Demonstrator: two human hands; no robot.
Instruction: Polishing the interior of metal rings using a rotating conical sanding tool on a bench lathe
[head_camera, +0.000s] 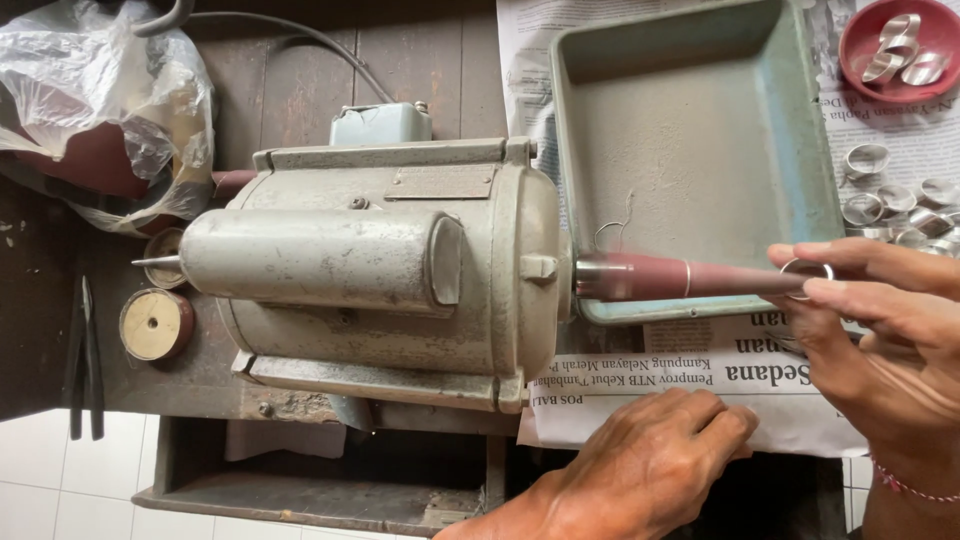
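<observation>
Overhead view of a polishing bench. The right hand, entering at 3 o'clock, pinches a thin silver ring between thumb and forefinger and holds it at the narrow tip of a reddish tapered mandrel; whether the ring touches or encircles the tip is hard to make out behind the fingers. The mandrel projects toward 3 o'clock from the shaft of a grey electric motor at centre. The left hand, at 5 o'clock, grasps nothing: it rests palm down, fingers loosely curled, on newspaper. Beneath the mandrel sits a grey-green metal tray. At 2 o'clock, more silver rings lie on the paper, and a red dish, cut off by the frame edge, holds others. At 10 o'clock lies a crumpled plastic bag, its contents obscured. At 9 o'clock, a round disc and dark pliers.
</observation>
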